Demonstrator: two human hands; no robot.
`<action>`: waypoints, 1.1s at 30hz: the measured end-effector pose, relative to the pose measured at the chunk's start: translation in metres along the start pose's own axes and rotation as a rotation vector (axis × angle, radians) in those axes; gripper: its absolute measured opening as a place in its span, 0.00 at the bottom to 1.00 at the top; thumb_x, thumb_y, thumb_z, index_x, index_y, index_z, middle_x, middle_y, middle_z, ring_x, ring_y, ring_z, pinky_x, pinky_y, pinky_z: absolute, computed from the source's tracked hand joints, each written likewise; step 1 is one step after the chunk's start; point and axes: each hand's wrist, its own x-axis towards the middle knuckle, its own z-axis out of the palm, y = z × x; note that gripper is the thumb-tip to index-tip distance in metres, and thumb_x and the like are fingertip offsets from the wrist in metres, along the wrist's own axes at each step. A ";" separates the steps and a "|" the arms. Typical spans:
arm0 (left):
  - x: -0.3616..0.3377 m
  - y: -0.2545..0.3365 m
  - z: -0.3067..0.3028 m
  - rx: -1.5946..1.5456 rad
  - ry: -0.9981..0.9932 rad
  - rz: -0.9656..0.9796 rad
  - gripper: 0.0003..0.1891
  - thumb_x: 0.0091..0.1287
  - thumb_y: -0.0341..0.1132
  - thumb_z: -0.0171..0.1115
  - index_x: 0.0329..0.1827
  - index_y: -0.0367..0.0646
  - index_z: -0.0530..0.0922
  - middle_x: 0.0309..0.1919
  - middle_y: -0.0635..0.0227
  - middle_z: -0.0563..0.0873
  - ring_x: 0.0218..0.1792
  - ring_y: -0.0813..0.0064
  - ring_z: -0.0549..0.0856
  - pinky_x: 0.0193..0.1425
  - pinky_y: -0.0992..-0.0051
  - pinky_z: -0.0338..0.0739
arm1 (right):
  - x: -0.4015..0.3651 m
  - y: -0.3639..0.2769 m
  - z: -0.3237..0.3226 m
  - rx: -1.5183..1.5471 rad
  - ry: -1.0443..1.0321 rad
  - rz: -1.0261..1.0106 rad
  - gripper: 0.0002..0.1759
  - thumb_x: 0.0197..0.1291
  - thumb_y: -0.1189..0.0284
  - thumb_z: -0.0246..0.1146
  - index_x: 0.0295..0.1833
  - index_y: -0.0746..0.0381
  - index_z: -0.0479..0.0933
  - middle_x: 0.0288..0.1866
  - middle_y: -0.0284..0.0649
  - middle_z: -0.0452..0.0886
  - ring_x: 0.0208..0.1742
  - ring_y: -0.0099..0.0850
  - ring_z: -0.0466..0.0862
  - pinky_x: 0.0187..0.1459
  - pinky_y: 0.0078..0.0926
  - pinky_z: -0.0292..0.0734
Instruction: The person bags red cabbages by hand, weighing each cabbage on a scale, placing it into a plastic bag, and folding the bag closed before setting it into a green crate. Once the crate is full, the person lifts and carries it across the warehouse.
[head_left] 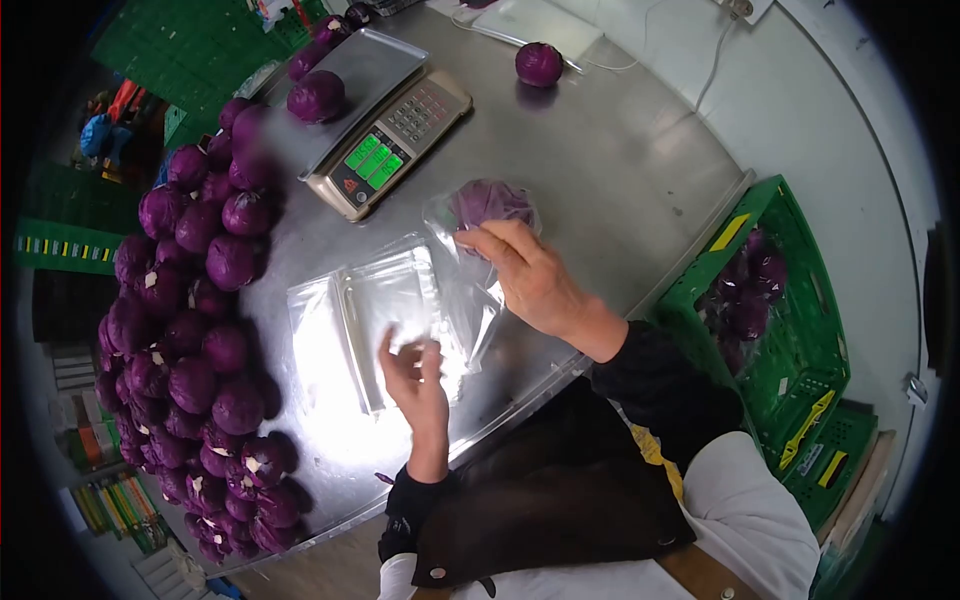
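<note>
A red cabbage sits inside a clear plastic bag on the steel table. My right hand is at the near side of this cabbage, thumb and fingers pinched together on the bag's film, and loose film trails below the hand. Lower and to the left, my left hand hovers over a stack of clear plastic bags. Its fingers are apart and slightly blurred, with nothing between them.
Red cabbages are heaped along the table's left side. A scale with a lit green display carries a cabbage on its pan. Another cabbage stands at the back. Bagged cabbages lie in a green crate at right.
</note>
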 end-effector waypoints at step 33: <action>-0.003 -0.036 -0.056 -0.761 -0.659 -1.210 0.10 0.65 0.31 0.48 0.38 0.32 0.75 0.32 0.56 0.83 0.34 0.64 0.84 0.43 0.65 0.79 | -0.034 -0.093 -0.049 0.683 -0.488 0.269 0.06 0.58 0.74 0.59 0.32 0.66 0.74 0.34 0.38 0.75 0.32 0.26 0.76 0.35 0.26 0.71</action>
